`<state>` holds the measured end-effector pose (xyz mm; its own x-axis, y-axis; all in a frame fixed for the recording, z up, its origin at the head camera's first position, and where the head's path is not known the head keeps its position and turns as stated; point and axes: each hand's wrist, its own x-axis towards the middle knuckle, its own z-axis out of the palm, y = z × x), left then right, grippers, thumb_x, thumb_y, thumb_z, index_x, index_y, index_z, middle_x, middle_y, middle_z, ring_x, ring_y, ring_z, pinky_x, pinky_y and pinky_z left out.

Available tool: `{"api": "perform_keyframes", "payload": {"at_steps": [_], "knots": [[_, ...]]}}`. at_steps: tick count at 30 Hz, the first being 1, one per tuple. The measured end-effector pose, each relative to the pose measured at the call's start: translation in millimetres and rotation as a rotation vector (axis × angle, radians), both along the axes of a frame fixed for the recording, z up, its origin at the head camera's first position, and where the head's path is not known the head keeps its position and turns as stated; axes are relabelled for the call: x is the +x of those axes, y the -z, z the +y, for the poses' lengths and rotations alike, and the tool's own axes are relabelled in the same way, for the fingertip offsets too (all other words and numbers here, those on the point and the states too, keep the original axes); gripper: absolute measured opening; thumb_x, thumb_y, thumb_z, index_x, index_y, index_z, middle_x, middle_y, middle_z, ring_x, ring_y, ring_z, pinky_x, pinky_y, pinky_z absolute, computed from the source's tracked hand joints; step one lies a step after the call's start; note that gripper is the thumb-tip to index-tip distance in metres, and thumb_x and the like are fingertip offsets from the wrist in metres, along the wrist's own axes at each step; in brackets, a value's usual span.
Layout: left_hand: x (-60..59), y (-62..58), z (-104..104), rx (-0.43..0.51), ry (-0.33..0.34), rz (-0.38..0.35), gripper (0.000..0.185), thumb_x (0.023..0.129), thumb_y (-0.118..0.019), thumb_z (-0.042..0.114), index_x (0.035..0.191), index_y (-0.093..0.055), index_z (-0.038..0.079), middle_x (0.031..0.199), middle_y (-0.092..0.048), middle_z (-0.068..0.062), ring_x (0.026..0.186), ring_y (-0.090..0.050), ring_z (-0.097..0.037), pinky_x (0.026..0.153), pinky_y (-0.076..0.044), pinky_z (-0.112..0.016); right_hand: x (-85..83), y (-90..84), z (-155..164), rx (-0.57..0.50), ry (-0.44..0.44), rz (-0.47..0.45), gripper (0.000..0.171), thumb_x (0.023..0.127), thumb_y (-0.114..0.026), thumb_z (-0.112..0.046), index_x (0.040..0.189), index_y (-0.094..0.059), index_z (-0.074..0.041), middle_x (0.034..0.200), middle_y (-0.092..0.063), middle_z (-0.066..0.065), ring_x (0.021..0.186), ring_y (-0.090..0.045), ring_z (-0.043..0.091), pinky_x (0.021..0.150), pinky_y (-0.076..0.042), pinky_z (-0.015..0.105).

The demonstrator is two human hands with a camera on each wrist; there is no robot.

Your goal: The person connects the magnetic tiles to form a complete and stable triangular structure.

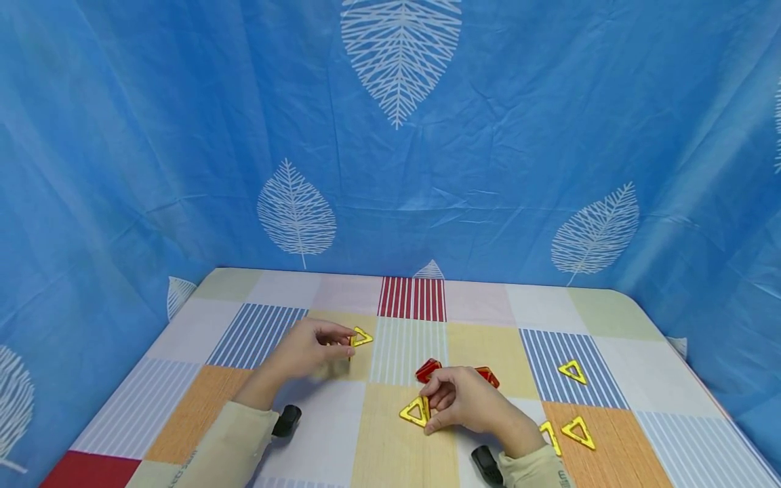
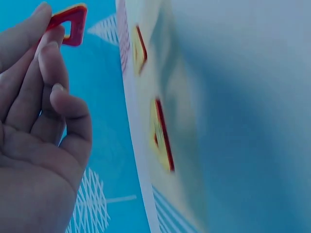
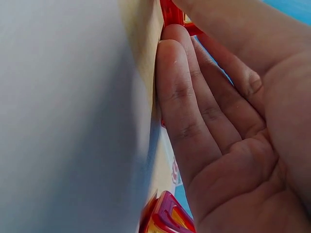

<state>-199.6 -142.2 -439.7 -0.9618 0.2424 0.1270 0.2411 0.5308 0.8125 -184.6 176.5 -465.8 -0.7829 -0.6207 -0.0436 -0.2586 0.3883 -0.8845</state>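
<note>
My left hand (image 1: 311, 349) pinches a triangular tile (image 2: 75, 24) by thumb and fingertips; its red face and yellow edge show in the left wrist view. Close by its fingertips in the head view is a yellow triangular tile (image 1: 363, 337). Two tiles, one nearer (image 2: 163, 136) and one farther (image 2: 139, 51), appear beyond the palm in the left wrist view. My right hand (image 1: 466, 400), low over the cloth, grips a tile (image 3: 172, 13) between thumb and fingers, partly hidden by them. Against its fingertips shows a yellow triangular tile (image 1: 412, 412).
Red pieces lie just behind the right hand, one left (image 1: 428, 369) and one right (image 1: 488, 377). Several yellow triangles, including one (image 1: 572, 371) on blue stripes and one (image 1: 578, 432) on orange, lie rightward. A patchwork cloth (image 1: 415, 339) covers the table; a blue curtain (image 1: 488, 169) hangs behind.
</note>
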Motion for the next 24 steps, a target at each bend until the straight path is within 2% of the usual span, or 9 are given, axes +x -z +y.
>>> {"api": "perform_keyframes", "payload": {"at_steps": [4, 9, 14, 18, 24], "knots": [[5.4, 2.8, 16, 0.012, 0.124, -0.021, 0.026, 0.087, -0.081, 0.013, 0.111, -0.077, 0.005, 0.087, -0.070, 0.005, 0.073, -0.057, -0.017, 0.060, -0.046, -0.028, -0.4, 0.6, 0, 0.001, 0.002, -0.004, 0.034, 0.068, -0.093, -0.006, 0.093, -0.070, -0.006, 0.094, -0.068, 0.002, 0.077, -0.063, 0.017, 0.069, -0.054, 0.024], [10.1, 3.9, 40, 0.038, 0.263, -0.065, 0.024, 0.088, -0.079, 0.011, 0.111, -0.077, 0.004, 0.093, -0.072, 0.003, 0.076, -0.060, -0.014, 0.064, -0.048, -0.028, -1.0, 1.7, 1, 0.005, -0.003, 0.001, 0.033, 0.068, -0.093, -0.006, 0.093, -0.071, -0.005, 0.093, -0.069, 0.003, 0.076, -0.064, 0.016, 0.069, -0.054, 0.025], [11.6, 9.2, 61, 0.036, 0.354, -0.102, 0.022, 0.088, -0.079, 0.011, 0.109, -0.078, 0.004, 0.086, -0.072, 0.006, 0.076, -0.064, -0.012, 0.067, -0.050, -0.028, -1.1, 2.6, 3, 0.007, -0.012, 0.022, 0.032, 0.069, -0.093, -0.007, 0.092, -0.071, -0.005, 0.090, -0.068, 0.002, 0.076, -0.065, 0.015, 0.069, -0.055, 0.026], [14.1, 14.2, 71, 0.037, 0.389, -0.129, 0.020, 0.086, -0.080, 0.007, 0.106, -0.078, 0.004, 0.080, -0.071, 0.007, 0.072, -0.065, -0.010, 0.064, -0.050, -0.026, -1.2, 2.3, 2, 0.017, -0.023, 0.040, 0.032, 0.069, -0.093, -0.008, 0.092, -0.071, -0.006, 0.087, -0.067, 0.000, 0.076, -0.066, 0.014, 0.070, -0.055, 0.026], [16.7, 19.8, 76, 0.031, 0.385, -0.148, 0.019, 0.086, -0.080, 0.006, 0.105, -0.079, 0.007, 0.079, -0.070, 0.009, 0.070, -0.063, -0.008, 0.063, -0.050, -0.024, -1.6, 3.2, 1, 0.027, -0.030, 0.059, 0.031, 0.069, -0.093, -0.009, 0.091, -0.072, -0.008, 0.086, -0.067, -0.001, 0.075, -0.065, 0.012, 0.069, -0.055, 0.026]]}}
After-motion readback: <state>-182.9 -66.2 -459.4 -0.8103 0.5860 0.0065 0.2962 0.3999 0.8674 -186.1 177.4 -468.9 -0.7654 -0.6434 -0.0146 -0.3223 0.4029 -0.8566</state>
